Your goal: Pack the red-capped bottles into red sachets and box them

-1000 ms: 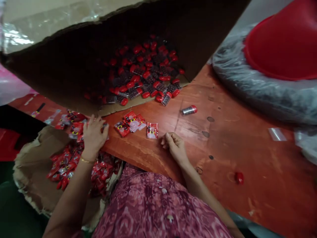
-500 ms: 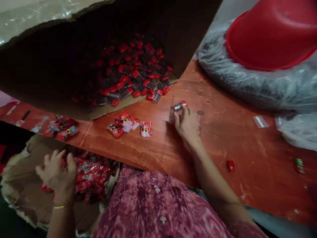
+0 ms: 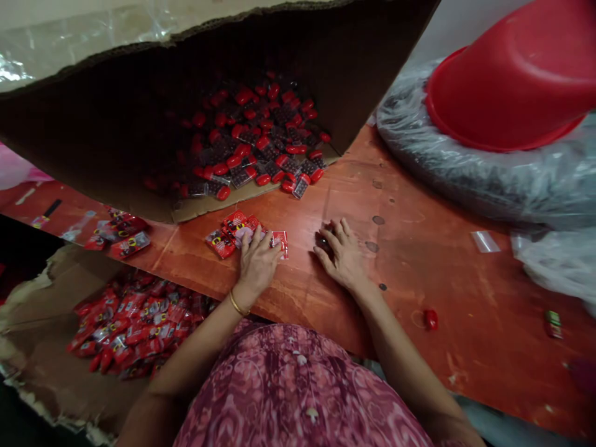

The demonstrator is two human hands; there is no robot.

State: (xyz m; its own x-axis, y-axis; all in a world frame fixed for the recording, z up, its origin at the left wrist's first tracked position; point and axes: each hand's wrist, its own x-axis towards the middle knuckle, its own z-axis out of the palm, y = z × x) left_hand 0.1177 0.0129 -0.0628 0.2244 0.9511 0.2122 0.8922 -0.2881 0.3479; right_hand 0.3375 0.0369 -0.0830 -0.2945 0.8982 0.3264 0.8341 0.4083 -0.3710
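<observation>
My left hand [image 3: 257, 257], with a gold bangle at the wrist, lies over the small red printed packets [image 3: 220, 243] on the wooden table; its fingers touch the packet at the right of the group. To the right, my right hand [image 3: 342, 253] rests low on the table with its fingers curved over a small dark item, mostly hidden beneath them. Behind both hands, a cardboard box [image 3: 186, 214] on its side holds a heap of small clear containers with red caps [image 3: 242, 151].
Below the table's left edge, an open carton [image 3: 41, 310] holds many red packets [image 3: 139, 316]. More packets [image 3: 128, 244] lie at the table's left. A red tub [image 3: 503, 87] sits on a plastic-wrapped bundle [image 3: 465, 167]. A red piece [image 3: 431, 320] and a green item [image 3: 553, 324] lie right.
My left hand has moved from above the lower carton up to the packets on the table. My right hand has come nearer to me, and the red-capped container it touched is now mostly hidden.
</observation>
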